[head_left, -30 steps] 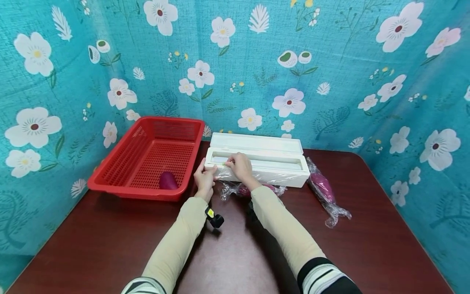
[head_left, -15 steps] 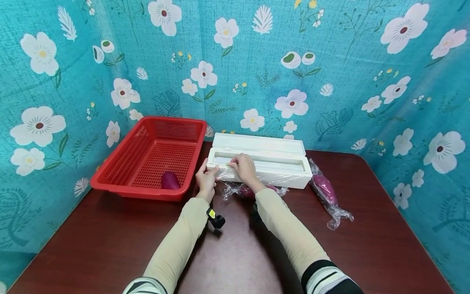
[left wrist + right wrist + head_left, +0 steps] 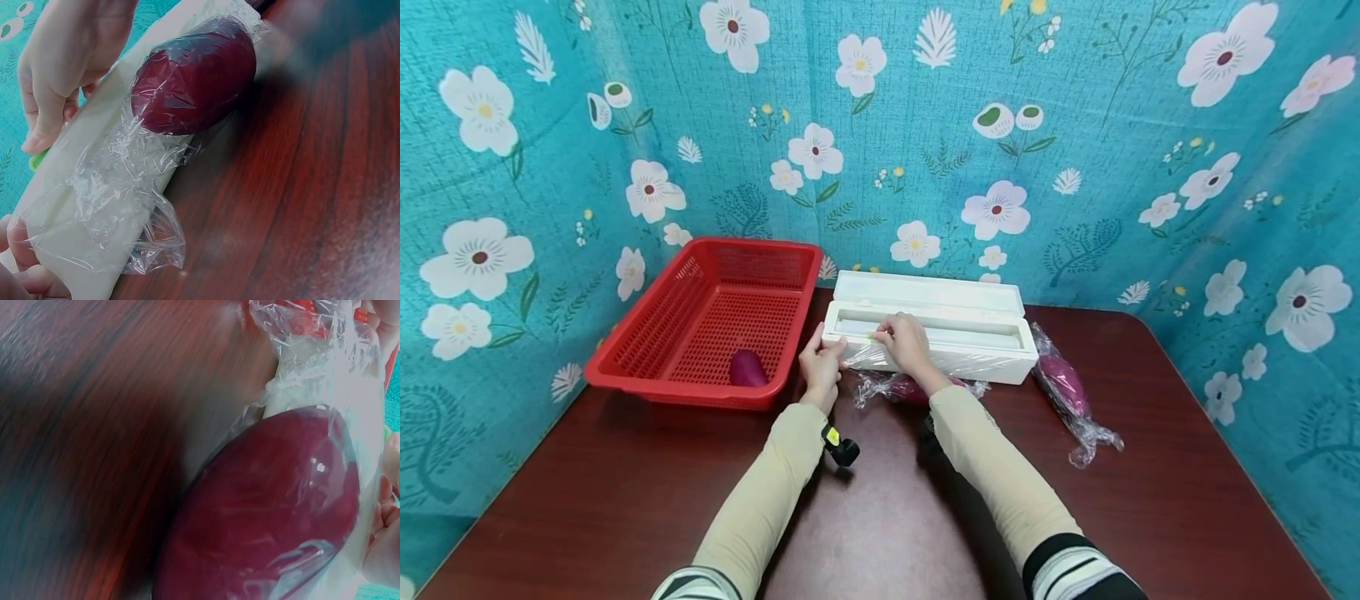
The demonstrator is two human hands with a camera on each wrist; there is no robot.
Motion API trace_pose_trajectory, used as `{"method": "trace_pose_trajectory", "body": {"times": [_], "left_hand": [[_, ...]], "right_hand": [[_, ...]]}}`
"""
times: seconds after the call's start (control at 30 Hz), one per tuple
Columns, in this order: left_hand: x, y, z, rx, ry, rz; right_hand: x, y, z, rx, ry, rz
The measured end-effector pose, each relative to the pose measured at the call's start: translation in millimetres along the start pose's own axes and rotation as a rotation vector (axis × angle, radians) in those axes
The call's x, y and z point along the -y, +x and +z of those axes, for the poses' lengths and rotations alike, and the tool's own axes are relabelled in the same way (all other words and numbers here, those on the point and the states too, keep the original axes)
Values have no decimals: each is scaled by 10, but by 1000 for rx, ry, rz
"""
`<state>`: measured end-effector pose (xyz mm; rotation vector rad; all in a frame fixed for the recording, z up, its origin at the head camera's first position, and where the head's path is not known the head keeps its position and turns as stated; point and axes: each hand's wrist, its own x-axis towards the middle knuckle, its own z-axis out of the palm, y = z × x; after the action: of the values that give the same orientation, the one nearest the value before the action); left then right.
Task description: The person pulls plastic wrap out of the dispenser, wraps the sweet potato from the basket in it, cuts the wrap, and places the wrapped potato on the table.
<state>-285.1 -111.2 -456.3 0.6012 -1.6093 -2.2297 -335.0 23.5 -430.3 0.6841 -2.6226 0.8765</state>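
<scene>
A long white cling film box point(image 3: 992, 363) lies with its lid folded back, and a pale roll shows inside. My left hand point(image 3: 822, 367) grips the box's left front corner, where clear film hangs over the front. With thumb and fingers, my right hand point(image 3: 912, 346) pinches a small green slide cutter point(image 3: 37, 160) at the box's front edge. Against the box front lies a purple-red, egg-shaped vegetable point(image 3: 197, 75) wrapped in film, under my right wrist. It fills much of the right wrist view, where the right fingers show only at the edge.
At the left stands a red plastic basket point(image 3: 658, 388) holding a bare purple vegetable point(image 3: 747, 367). A second film-wrapped vegetable point(image 3: 1064, 385) with twisted ends lies right of the box. A flowered blue cloth point(image 3: 1075, 125) hangs behind the dark wooden table point(image 3: 880, 533).
My right hand has slid slightly rightward along the box's front edge, pinching the green cutter. My left hand keeps its grip on the box's left end. The head view has shifted a little.
</scene>
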Motion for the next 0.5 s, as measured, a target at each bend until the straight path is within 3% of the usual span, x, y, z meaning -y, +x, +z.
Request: {"method": "trace_pose_trajectory", "body": {"times": [0.3,0.5], "left_hand": [[35,-23,29,16,-11,-4],[14,-10,13,-11,-39,10]], "right_hand": [[-125,-93,-118,-13,-1,0],[-321,-152,-270,-12,19,-4]]}}
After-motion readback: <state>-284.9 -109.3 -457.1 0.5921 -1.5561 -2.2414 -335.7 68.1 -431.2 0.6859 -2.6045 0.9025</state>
